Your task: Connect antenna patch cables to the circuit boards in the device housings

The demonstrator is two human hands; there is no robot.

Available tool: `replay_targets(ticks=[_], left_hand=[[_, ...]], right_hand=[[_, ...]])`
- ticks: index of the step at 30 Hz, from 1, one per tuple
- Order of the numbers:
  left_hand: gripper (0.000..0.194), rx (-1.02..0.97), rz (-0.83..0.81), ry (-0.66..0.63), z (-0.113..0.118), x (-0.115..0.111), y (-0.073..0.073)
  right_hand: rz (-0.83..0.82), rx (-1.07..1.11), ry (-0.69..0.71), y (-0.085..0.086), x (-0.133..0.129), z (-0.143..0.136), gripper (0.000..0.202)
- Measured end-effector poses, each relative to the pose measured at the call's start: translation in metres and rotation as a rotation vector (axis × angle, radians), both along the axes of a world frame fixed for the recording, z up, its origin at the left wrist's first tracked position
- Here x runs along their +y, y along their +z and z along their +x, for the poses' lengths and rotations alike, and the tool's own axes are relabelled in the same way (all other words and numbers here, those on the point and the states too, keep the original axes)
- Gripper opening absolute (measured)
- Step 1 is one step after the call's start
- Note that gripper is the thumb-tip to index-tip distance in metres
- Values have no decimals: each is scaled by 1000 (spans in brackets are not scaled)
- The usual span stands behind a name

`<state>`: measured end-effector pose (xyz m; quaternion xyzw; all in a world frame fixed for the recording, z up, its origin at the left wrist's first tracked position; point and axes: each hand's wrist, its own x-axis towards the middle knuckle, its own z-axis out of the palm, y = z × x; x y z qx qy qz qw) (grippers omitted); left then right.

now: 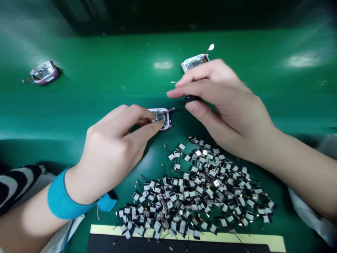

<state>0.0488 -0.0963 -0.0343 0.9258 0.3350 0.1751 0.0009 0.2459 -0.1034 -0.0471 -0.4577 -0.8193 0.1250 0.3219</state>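
Observation:
Near the middle of the green mat, my left hand (113, 147) is closed around a small watch case (167, 123) with a white rim and an exposed circuit board. Its thumb and fingers reach over the board and hide the left part of the case. A thin red wire comes off the case's right corner. To the right and slightly higher, my right hand (234, 105) grips a small black object (191, 98) between thumb and fingers. Only the dark end of that object shows, so its kind cannot be told. The right hand is apart from the case.
A heap of small grey-and-black parts with short black leads (189, 193) spreads below my hands, partly over a black board with a yellow edge (252, 239). A purple watch case (47, 73) lies far left, and a white watch case (195, 62) sits behind my right hand.

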Motion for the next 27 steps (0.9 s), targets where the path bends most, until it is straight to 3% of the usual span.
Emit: replay_targets(ticks=[8,14,21,27], left_hand=[[11,9,25,6,0,2,-2],[14,0,35,13,0,2,-3],[16,4,40,-30,-3,2,-3],[21,18,53,-40,-3,2,-3]], right_hand=[[143,33,-76,3,-14,1,20],[-31,35,-162,7,-13,-4,16],[-66,101,-90,21,-7,-15,11],[63,81,-53,9,-11,-16,9]])
